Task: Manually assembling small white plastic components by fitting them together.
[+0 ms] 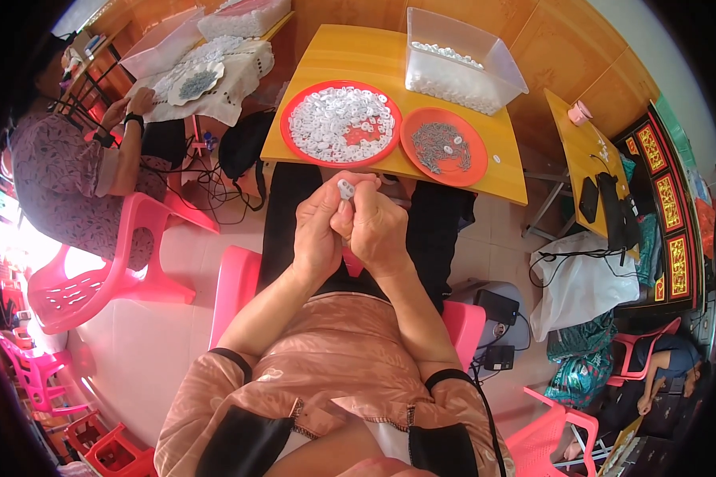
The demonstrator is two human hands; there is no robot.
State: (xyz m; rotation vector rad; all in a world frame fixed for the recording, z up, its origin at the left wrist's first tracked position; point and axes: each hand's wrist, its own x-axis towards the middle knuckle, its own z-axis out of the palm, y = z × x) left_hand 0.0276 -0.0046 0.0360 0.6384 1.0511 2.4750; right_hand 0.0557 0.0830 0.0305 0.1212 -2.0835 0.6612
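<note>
My left hand (317, 234), fingers curled closed, pinches a small white oval plastic piece (345, 189) with my equally closed right hand (380, 230), seemingly to steady it, below a round red plastic tray (342, 163) of similar pieces (322, 119), while rightward a round orange plastic dish (475, 145) of thin grey metal parts (431, 145) shares the yellow wooden counter (358, 52), probably for easy reach.

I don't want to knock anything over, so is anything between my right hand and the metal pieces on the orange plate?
Nothing visible blocks it; only the table edge and plate rim lie between the right hand and the metal pieces.
</note>
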